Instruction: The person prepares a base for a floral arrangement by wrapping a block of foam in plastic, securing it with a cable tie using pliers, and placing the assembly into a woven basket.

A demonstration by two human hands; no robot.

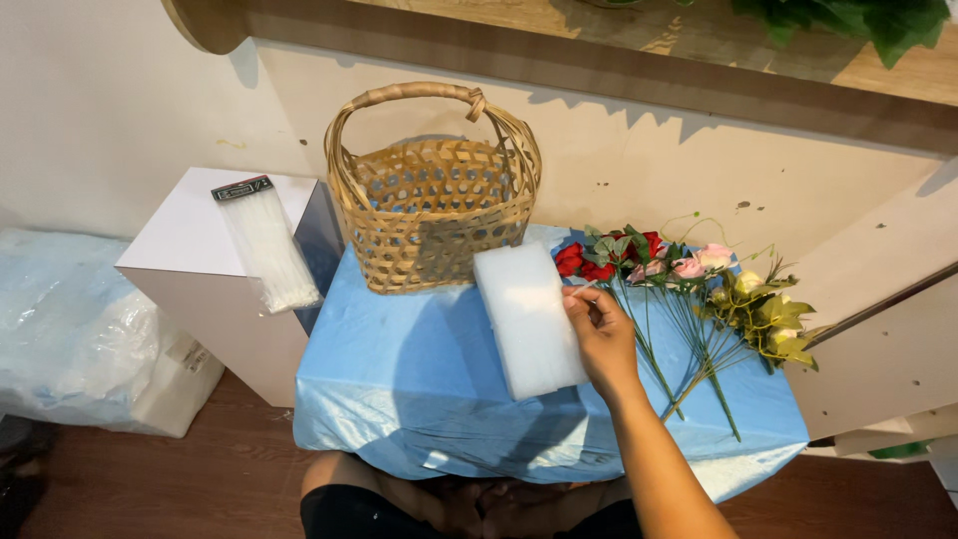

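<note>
A small table (419, 369) draped in a light blue cloth is standing against a cream wall (619, 160), on a dark wooden floor (150, 489). A wooden shelf (699, 50) is running overhead, with green leaves (858, 20) hanging at 1 o'clock. At 9 o'clock from the table, a white box (200, 260) is carrying a clear packet of white cable ties (264, 245); beyond it, at the far left, a plastic-wrapped bundle (80, 329) is lying on the floor.

On the cloth, a woven basket (434, 195) with an arched handle is standing upright at 12 o'clock. A bunch of artificial flowers (689, 289), red, pink and yellow, is lying at 3 o'clock, stems pointing toward the near edge.

The white foam block (524, 319) is lying at the table's centre, just below the basket and beside the flowers. The right hand (602, 334) is resting at its right edge, fingers (584, 299) curled and pinching the block's upper right side, thumb pressing on top. The left hand is not showing.

The person's knees (339, 479) are showing under the near edge.
</note>
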